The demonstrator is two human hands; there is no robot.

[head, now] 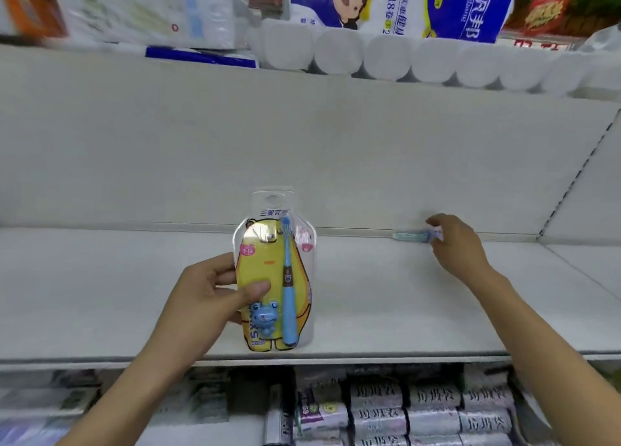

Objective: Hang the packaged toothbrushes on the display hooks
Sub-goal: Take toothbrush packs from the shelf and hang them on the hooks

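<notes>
My left hand (215, 297) grips a clear blister pack (274, 274) by its left edge, thumb on the front. The pack stands upright over the white shelf and shows a yellow bear card, a blue child's toothbrush and a small blue frog figure. Its hang hole is at the top. My right hand (457, 244) reaches to the back of the shelf and pinches the end of a second, teal and pale package (411, 236) that lies flat against the back panel. No display hook is visible.
The white shelf (100, 294) runs the full width, with a white back panel (302, 143) behind it. Toilet paper rolls (386, 55) and tissue packs sit on the shelf above. Rolled bag packs (420, 408) fill the shelf below.
</notes>
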